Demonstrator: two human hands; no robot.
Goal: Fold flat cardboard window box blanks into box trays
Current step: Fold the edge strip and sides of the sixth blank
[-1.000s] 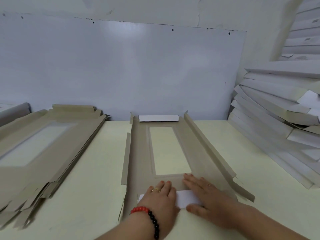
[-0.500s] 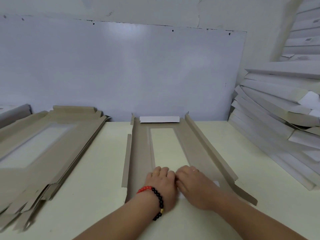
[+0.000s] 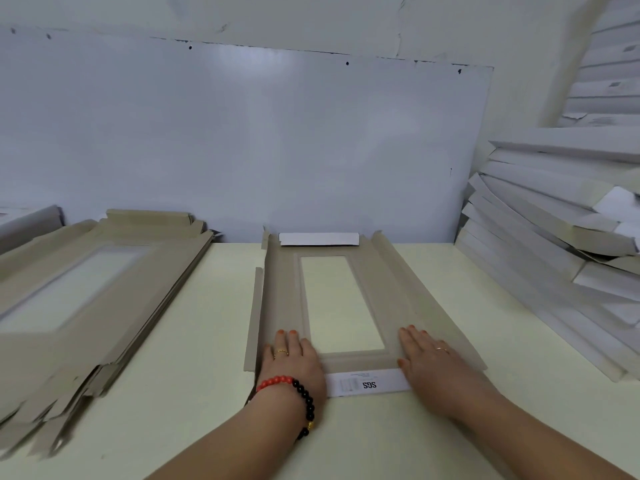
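Observation:
A grey-brown cardboard window box blank lies on the table in front of me, its long window showing the table through it. Its near end flap is folded over flat, white side up with printed letters; the far end flap is folded over too. The right side flap is raised a little. My left hand presses flat on the blank's near left corner. My right hand presses flat on the near right corner, fingers straight.
A stack of flat blanks lies on the left of the pale table. Folded white box trays are piled high at the right. A white board leans on the wall behind.
My hands were together at the middle of the near end flap, then slid apart to the two near corners. The folded white flap now lies flat between them.

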